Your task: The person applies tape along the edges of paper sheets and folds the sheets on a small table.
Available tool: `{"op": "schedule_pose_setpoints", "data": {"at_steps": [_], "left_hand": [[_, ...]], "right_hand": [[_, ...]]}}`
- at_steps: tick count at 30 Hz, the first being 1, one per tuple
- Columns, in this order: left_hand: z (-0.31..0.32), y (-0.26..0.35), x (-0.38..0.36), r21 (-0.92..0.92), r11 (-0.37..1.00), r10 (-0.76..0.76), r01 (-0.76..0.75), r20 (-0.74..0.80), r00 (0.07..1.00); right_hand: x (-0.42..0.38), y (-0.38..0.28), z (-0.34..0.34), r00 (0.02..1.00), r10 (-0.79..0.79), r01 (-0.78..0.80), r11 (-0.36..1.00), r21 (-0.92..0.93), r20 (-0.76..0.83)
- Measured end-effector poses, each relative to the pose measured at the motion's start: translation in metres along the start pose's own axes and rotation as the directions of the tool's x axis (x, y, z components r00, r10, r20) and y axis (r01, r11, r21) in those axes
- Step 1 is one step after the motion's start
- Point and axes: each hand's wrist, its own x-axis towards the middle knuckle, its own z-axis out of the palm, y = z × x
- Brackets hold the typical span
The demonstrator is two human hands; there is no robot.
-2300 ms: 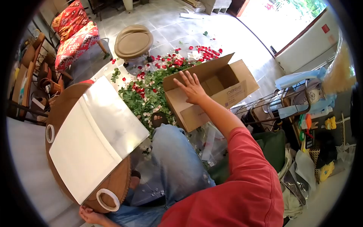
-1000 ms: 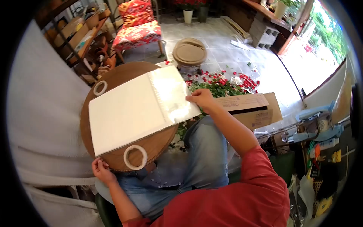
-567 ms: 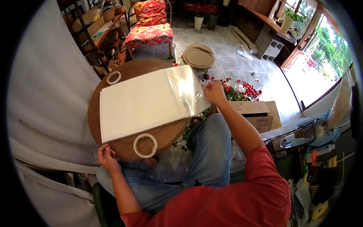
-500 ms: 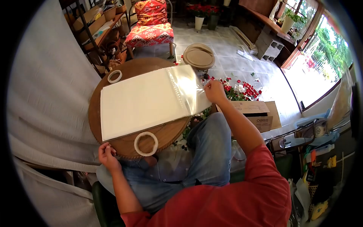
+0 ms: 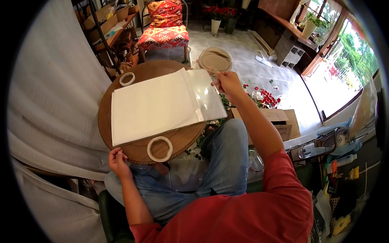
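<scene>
A stack of white sheets (image 5: pixel 152 107) lies on the round wooden table (image 5: pixel 187 137). Clear plastic film (image 5: pixel 208 95) extends from the stack's right side past the table edge. Its upper right corner is pinched in my right hand (image 5: pixel 229 85); the fingertips are partly hidden. Beside the table's near left edge is my left hand (image 5: pixel 119 163), fingers curled in, with nothing visible in them. One roll of whitish tape (image 5: pixel 150 150) lies close to my left hand, and another tape roll (image 5: pixel 122 82) sits at the far left of the table.
A round beige stool (image 5: pixel 214 60) stands beyond the table. Red petals (image 5: pixel 268 99) and greenery are scattered on the floor. An open cardboard box (image 5: pixel 279 115) is by my right knee. A red patterned chair (image 5: pixel 164 38) stands at the back, and a white curtain (image 5: pixel 56 101) hangs at left.
My right hand has moved up and slightly away from me with the film's corner, and the film has shifted its folds. My left hand stays by the table edge. The view has shifted slightly.
</scene>
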Motion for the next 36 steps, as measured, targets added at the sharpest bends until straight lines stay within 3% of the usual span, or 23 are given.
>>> {"op": "schedule_pose_setpoints", "data": {"at_steps": [2, 4, 7, 12, 14, 16, 17, 18, 20, 21, 22, 26, 29, 30, 32, 33, 35, 36], "left_hand": [[0.0, 0.0, 0.0, -0.003, 1.0, 0.004, -0.004, 0.0, 1.0], [0.001, 0.002, -0.001, 0.034, 0.999, 0.006, -0.005, -0.01, 1.0], [-0.002, 0.0, 0.001, 0.047, 0.999, 0.002, -0.003, 0.005, 1.0], [-0.002, -0.004, -0.001, 0.049, 0.999, -0.004, 0.004, 0.001, 1.0], [-0.002, -0.003, -0.003, 0.068, 0.998, -0.017, 0.017, -0.001, 1.0], [0.018, 0.012, -0.006, 0.385, 0.844, 0.352, -0.372, 0.125, 0.928], [0.026, 0.033, -0.011, 0.513, 0.814, 0.218, -0.274, 0.168, 0.961], [0.043, 0.047, -0.011, 0.51, 0.773, 0.285, -0.378, 0.253, 0.925], [0.082, 0.072, -0.012, 0.542, 0.615, 0.337, -0.573, 0.476, 0.812], [0.104, 0.082, -0.012, 0.456, 0.657, 0.277, -0.6, 0.595, 0.755], [0.125, 0.083, -0.012, 0.417, 0.601, 0.26, -0.681, 0.704, 0.661], [0.21, 0.092, -0.028, 0.335, 0.465, 0.168, -0.82, 0.876, 0.453], [0.235, 0.062, -0.022, 0.341, 0.384, 0.071, -0.858, 0.916, 0.396], [0.239, 0.059, -0.021, 0.326, 0.387, 0.076, -0.863, 0.921, 0.382], [0.24, 0.053, -0.019, 0.386, 0.457, -0.056, -0.801, 0.912, 0.407], [0.24, 0.053, -0.022, 0.32, 0.45, 0.126, -0.834, 0.902, 0.414], [0.241, 0.053, -0.024, 0.317, 0.472, 0.143, -0.823, 0.893, 0.426], [0.243, 0.058, -0.024, 0.318, 0.491, 0.165, -0.811, 0.88, 0.444]], "right_hand": [[0.002, -0.013, 0.007, 0.998, -0.046, 0.047, 0.999, -0.013, 0.037], [-0.001, -0.03, 0.018, 0.966, -0.215, 0.182, 0.96, -0.21, -0.146], [0.006, -0.045, 0.006, 0.949, -0.288, 0.245, 0.93, -0.274, -0.128], [0.014, -0.05, -0.037, 0.951, -0.255, 0.188, 0.925, -0.331, -0.172], [0.015, -0.045, -0.058, 0.955, -0.176, 0.092, 0.942, -0.324, -0.239], [0.019, -0.027, -0.083, 0.965, -0.139, 0.066, 0.949, -0.308, -0.223], [0.022, -0.019, -0.095, 0.969, -0.109, 0.039, 0.954, -0.297, -0.223], [0.023, -0.014, -0.105, 0.97, -0.104, 0.037, 0.956, -0.293, -0.218], [0.021, -0.002, -0.12, 0.97, -0.001, -0.037, 0.988, -0.153, -0.243], [0.022, 0.001, -0.125, 0.961, 0.056, -0.083, 0.993, -0.089, -0.27], [0.022, 0.003, -0.128, 0.961, 0.056, -0.083, 0.993, -0.089, -0.27], [0.014, 0.005, -0.145, 0.95, 0.188, -0.147, 0.974, 0.173, -0.249], [0.011, 0.012, -0.169, 0.947, 0.238, -0.161, 0.932, 0.324, -0.215], [0.011, 0.012, -0.178, 0.948, 0.254, -0.164, 0.906, 0.389, -0.19], [0.007, 0.015, -0.198, 0.941, 0.269, -0.169, 0.901, 0.399, -0.207], [0.004, 0.016, -0.208, 0.935, 0.269, -0.157, 0.9, 0.407, -0.233], [0.002, 0.022, -0.218, 0.927, 0.273, -0.149, 0.898, 0.415, -0.256], [-0.002, 0.021, -0.218, 0.917, 0.285, -0.109, 0.851, 0.514, -0.278]]}}
